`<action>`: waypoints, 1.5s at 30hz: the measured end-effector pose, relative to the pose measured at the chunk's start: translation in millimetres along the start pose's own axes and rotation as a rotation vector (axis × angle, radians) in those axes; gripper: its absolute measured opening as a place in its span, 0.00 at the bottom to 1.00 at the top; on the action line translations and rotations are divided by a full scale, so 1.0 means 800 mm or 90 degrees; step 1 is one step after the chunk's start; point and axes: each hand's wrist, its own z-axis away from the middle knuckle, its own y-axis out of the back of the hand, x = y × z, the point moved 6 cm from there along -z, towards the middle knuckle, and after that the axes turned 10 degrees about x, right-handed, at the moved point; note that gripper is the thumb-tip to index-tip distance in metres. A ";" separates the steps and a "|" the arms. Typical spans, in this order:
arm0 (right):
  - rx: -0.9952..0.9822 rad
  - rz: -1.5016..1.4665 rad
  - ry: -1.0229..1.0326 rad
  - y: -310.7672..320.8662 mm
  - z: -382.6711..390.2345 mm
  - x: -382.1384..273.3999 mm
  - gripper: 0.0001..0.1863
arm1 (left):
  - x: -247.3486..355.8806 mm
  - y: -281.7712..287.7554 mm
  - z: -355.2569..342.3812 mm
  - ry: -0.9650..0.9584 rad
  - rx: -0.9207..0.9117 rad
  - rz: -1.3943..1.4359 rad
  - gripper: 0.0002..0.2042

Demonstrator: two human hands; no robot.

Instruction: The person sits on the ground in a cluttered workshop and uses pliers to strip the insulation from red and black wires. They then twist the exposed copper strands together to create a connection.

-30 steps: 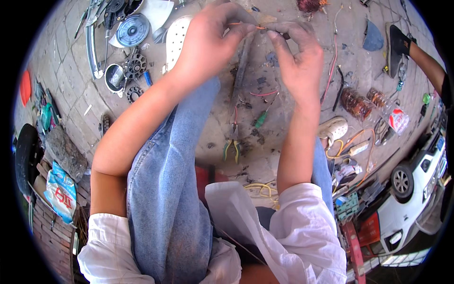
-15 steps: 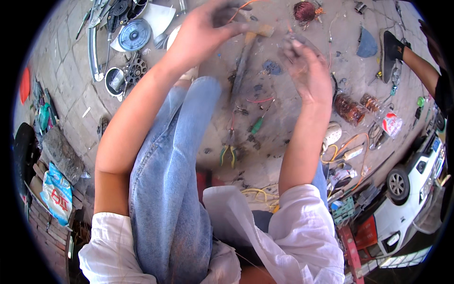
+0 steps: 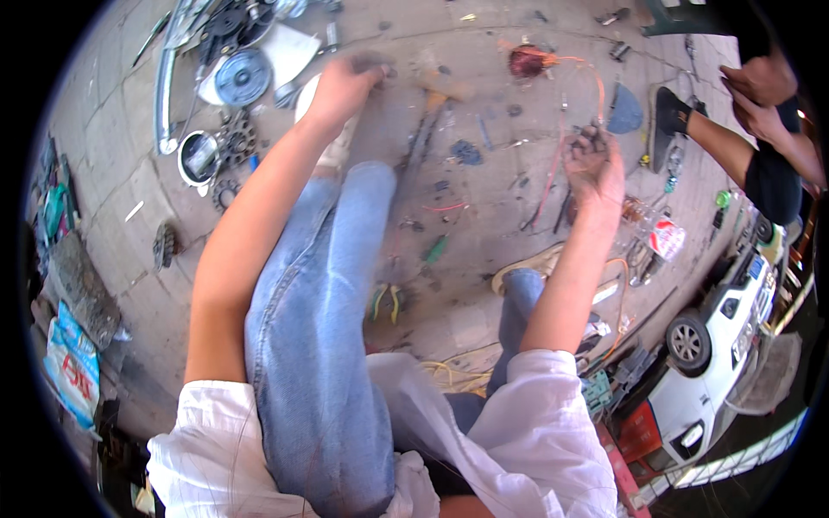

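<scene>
My left hand is held out past my raised knee, its fingers drawn together. Whether anything sits in them is hidden by blur. Palm up, my right hand has curled fingers where an orange wire ends. That wire runs from a dark red wound coil on the ground. Between the hands lies what looks like a hammer, smeared, with a tan head and dark handle. Nearer to me are a small green-handled tool and pliers with yellow-green grips.
Metal parts and a grey round wheel lie at far left, beside a white-rimmed cup. A plastic bottle stands behind my right forearm. Another person's shoe and hands are at right. A white car is beyond.
My hands have moved apart, the left away from the hammer and the right further right. The orange wire now stretches from the coil to my right hand. The view has shifted slightly.
</scene>
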 end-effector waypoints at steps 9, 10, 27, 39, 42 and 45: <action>0.043 -0.167 -0.098 0.016 -0.010 0.105 0.07 | 0.033 0.085 0.016 -0.249 0.240 -0.251 0.10; 0.048 -0.169 -0.089 0.017 -0.010 0.111 0.09 | 0.049 0.079 0.021 -0.301 0.239 -0.267 0.10; 0.226 -0.282 -0.124 0.149 0.012 0.237 0.05 | 0.077 0.077 0.022 -0.500 0.070 -0.552 0.11; 0.320 0.119 0.030 0.188 0.056 0.275 0.06 | -0.018 0.017 -0.090 -0.221 -0.186 -0.989 0.18; 0.295 0.170 0.048 0.178 0.069 0.284 0.08 | -0.049 0.014 -0.111 -0.218 -0.163 -1.028 0.14; 0.288 0.173 0.024 0.183 0.071 0.305 0.09 | -0.051 0.004 -0.111 -0.242 -0.096 -0.933 0.11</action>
